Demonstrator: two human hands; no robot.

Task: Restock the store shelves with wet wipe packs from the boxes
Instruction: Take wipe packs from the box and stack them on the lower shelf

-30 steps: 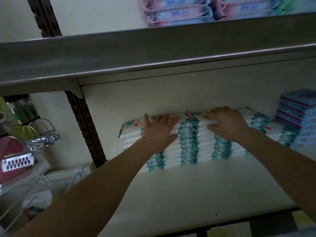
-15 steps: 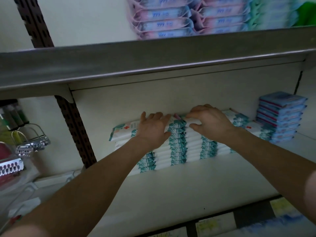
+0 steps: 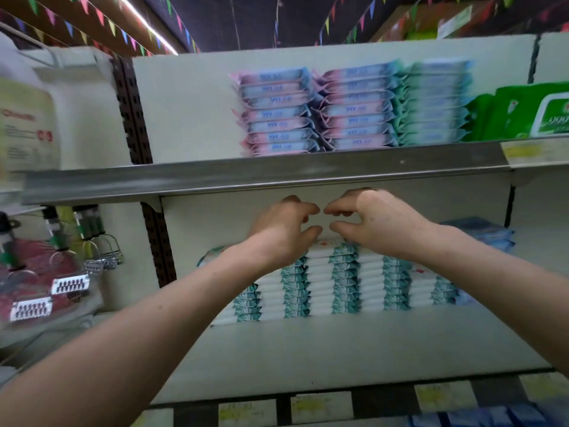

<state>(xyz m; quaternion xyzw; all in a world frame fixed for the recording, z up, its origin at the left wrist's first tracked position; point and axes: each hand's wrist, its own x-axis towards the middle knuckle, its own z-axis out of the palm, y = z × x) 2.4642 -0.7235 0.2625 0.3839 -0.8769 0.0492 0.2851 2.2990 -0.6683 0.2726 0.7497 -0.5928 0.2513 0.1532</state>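
The left hand hovers just above the teal-and-white wet wipe packs, its fingers half bent and holding nothing. The packs lie stacked in rows along the back edge of the lower shelf. The right hand, near the left one, is half bent too and holds nothing.

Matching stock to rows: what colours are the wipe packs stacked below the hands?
The wipe packs are white with teal patterned ends; head view.
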